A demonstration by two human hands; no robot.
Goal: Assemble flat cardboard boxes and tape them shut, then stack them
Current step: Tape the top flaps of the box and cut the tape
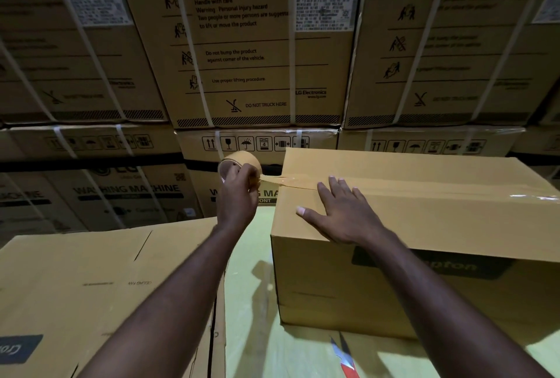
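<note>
Under flat R hand (339,214): box (424,226) top seam; L hand (239,186) just beside grips tape roll (239,165), strip stretched to seam.

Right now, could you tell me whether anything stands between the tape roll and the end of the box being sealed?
Nothing visible does. The left hand holds the tape roll just past the box, the strand runs free to its top seam, and the right hand lies flat further along the top.

Free lane at 6: yellow-green surface (248,292) between flat cardboard (91,286) at 8 and box (318,280) at 3. Scissors (344,356) lie in it. Stacked cartons (257,44) wall off 12.
</note>
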